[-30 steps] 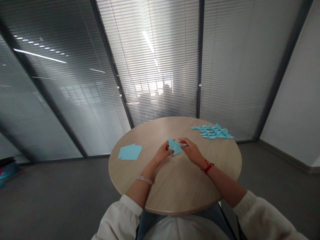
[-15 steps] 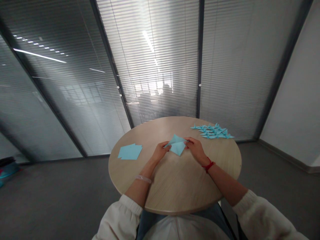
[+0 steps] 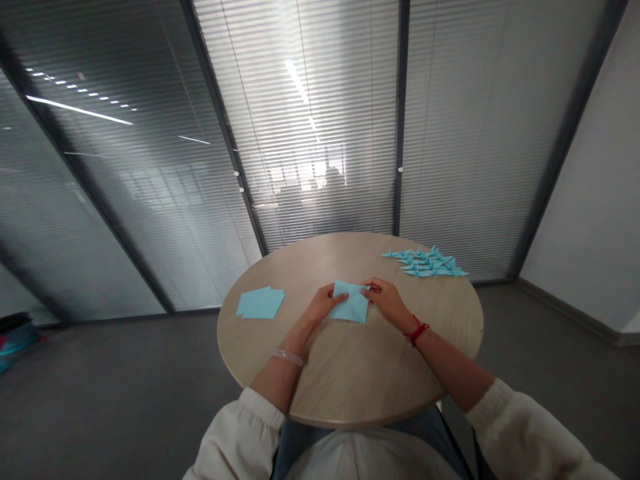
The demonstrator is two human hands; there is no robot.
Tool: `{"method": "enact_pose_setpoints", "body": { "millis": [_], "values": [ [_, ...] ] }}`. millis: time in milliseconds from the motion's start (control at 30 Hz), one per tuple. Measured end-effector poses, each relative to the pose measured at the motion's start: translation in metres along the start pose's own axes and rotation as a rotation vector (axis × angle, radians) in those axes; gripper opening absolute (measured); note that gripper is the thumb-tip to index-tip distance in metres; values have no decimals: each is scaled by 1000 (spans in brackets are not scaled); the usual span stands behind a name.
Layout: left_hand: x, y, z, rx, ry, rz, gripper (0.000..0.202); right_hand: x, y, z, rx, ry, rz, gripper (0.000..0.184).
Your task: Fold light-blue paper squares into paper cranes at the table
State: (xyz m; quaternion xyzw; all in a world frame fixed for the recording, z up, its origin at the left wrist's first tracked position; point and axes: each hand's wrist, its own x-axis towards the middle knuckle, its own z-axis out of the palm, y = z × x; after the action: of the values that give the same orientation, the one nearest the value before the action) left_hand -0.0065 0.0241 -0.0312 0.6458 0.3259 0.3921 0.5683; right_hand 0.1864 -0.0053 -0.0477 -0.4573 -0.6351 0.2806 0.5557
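A creased light-blue sheet of origami paper is held between both hands over the middle of the round table. My left hand pinches its left edge, with the thumb lying on top of the paper. On the opposite side, my right hand grips the upper right corner between thumb and fingers. The fingertips behind the sheet are partly hidden. Fold lines cross the paper, and its outline now looks close to square.
Several flat blue paper sheets lie overlapping on the left of the wooden table. Folded blue paper cranes stand in rows at the back right. Glass panels with blinds rise behind the table.
The paper has gone from a raised, diamond-like shape to a flatter, squarer one, turned and a little lower. Both hands keep hold of it and have barely moved.
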Motion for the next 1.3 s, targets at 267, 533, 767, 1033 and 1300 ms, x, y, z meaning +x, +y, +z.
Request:
{"method": "enact_pose_setpoints", "body": {
  "millis": [267,533,767,1033,1300],
  "values": [
    [-1,1,8,-156,71,-73,36,-4,-6,2,-53,149,-70,28],
    [-4,9,13,-305,149,-118,27,-10,-16,2,-288,174,-386,18],
    [-8,20,13,-325,219,-126,29,-10,-17,4,-418,55,-654,20],
    [-5,20,5,-336,220,-133,27,-9,-14,6,-520,-13,-749,22],
    [-6,26,5,-358,170,-135,25,-8,-11,4,-611,-104,-783,23]
  ]
}}
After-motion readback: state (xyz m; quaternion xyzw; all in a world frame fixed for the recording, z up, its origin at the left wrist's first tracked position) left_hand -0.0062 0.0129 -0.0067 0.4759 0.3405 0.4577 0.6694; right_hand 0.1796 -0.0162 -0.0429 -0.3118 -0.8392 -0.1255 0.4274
